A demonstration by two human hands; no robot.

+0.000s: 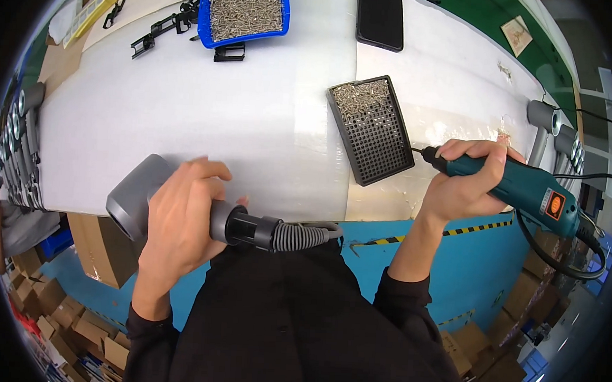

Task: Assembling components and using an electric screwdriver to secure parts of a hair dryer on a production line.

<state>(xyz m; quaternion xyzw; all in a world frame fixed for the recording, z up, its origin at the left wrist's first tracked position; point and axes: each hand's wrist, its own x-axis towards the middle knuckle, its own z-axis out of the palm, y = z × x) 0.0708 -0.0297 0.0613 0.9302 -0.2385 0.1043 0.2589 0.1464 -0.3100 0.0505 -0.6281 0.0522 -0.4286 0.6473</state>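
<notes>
My left hand [183, 219] is closed over a grey hair dryer [134, 194] lying at the table's front edge. The dryer's wide barrel points left. Its handle runs right into a black open-framed end piece [252, 228] and a ribbed grey cord sleeve [302, 237]. Gripped in my right hand [469, 179] is a teal electric screwdriver [527, 192], its thin bit aimed left. The bit tip is at the right rim of a black perforated screw tray [381, 150]; whether they touch I cannot tell. Small silver screws [361, 99] are heaped at the tray's far end.
A blue bin [285, 24] full of small metal screws stands at the back, with black plastic parts [164, 28] beside it. A black flat tray [381, 18] lies farther right. Grey dryers [545, 117] line both table ends. The screwdriver's cable [558, 268] loops at right. Cardboard boxes [102, 246] sit below.
</notes>
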